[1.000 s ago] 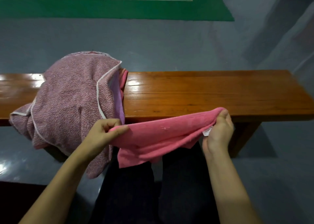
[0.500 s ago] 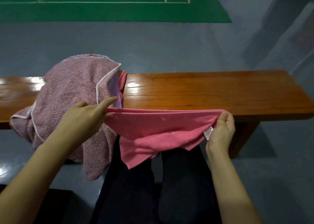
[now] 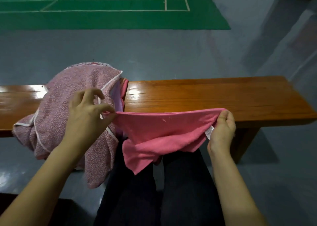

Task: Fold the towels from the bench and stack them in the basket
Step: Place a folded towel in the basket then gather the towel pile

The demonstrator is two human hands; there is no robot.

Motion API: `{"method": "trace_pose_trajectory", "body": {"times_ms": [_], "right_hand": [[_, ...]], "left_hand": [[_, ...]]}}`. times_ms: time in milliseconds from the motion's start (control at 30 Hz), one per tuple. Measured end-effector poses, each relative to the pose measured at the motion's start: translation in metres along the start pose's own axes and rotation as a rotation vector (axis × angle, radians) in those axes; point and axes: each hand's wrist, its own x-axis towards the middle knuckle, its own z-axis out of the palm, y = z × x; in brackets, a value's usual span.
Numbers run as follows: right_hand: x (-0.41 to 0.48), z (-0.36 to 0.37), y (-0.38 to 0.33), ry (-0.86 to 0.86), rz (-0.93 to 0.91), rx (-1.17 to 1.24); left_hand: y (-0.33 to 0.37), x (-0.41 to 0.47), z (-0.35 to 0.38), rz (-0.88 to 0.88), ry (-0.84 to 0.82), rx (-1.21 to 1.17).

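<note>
Towels are what this is about, and from the head view one pink towel (image 3: 163,131) hangs stretched between the person's two hands, in front of the bench (image 3: 214,98) and above their dark-trousered knees (image 3: 154,191). The left hand (image 3: 85,110) pinches one top corner between thumb and forefinger, the other fingers loosely curled above it and holding nothing. The right hand (image 3: 222,131) grips the opposite corner, thumb on the near side and fingers curled behind, just beside the white care label (image 3: 208,133). Held that way, the top edge runs fairly taut and level between the hands while the rest sags in loose layers, one point dangling lowest; I'd judge the corners are being pulled apart to square the cloth up before a fold. A mottled mauve towel (image 3: 68,114) with pale piping lies heaped on the bench's left part, spilling over the near edge, seemingly waiting its turn, with something pink tucked behind it. Beyond lie grey floor and a green court mat (image 3: 103,18). No basket is in view, so stacking looks some way off
</note>
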Motion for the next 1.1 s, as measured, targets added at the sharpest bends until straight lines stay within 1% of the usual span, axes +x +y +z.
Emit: {"method": "trace_pose_trajectory", "body": {"times_ms": [67,133,233,300,367,467,533,600,633,667,733,767,800,867,933,1033,1100], "right_hand": [[0.004,0.009,-0.015,-0.014,-0.008,0.058],[0.013,0.022,-0.033,-0.034,-0.03,0.071],[0.03,0.043,-0.067,-0.058,-0.079,0.084],[0.038,0.055,-0.096,-0.061,-0.129,0.106],[0.042,0.064,-0.124,-0.065,-0.227,0.116],[0.039,0.068,-0.155,-0.055,-0.405,0.001],[0.038,0.067,-0.169,-0.04,-0.447,-0.041],[0.037,0.065,-0.182,-0.04,-0.43,-0.029],[0.037,0.063,-0.187,-0.047,-0.423,-0.009],[0.037,0.062,-0.193,-0.059,-0.421,0.024],[0.041,0.059,-0.2,-0.095,-0.405,0.085],[0.045,0.06,-0.2,-0.11,-0.389,0.081],[0.051,0.063,-0.195,-0.121,-0.363,0.044],[0.062,0.07,-0.178,-0.122,-0.29,-0.078],[0.071,0.077,-0.157,-0.119,-0.234,-0.175],[0.086,0.086,-0.162,-0.118,-0.212,-0.213],[0.095,0.092,-0.189,-0.088,-0.248,-0.15]], "left_hand": [[0.004,0.01,-0.003,-0.052,-0.012,-0.088],[0.007,0.023,-0.007,-0.138,0.002,-0.263],[0.015,0.047,-0.024,-0.292,0.135,-0.532],[0.019,0.062,-0.042,-0.337,0.243,-0.635],[0.018,0.075,-0.06,-0.294,0.287,-0.593],[0.007,0.086,-0.08,-0.21,0.226,-0.347],[0.003,0.088,-0.094,-0.18,0.231,-0.244],[0.005,0.088,-0.113,-0.15,0.295,-0.264],[0.006,0.088,-0.121,-0.139,0.33,-0.335],[0.007,0.088,-0.129,-0.15,0.361,-0.452],[0.009,0.09,-0.134,-0.228,0.364,-0.807],[0.009,0.093,-0.128,-0.294,0.346,-0.973],[0.01,0.096,-0.119,-0.36,0.322,-1.079],[0.011,0.1,-0.091,-0.473,0.257,-1.107],[0.013,0.105,-0.063,-0.537,0.224,-1.055],[0.015,0.131,-0.05,-0.539,0.313,-0.999],[0.018,0.155,-0.063,-0.462,0.405,-0.974]]}}
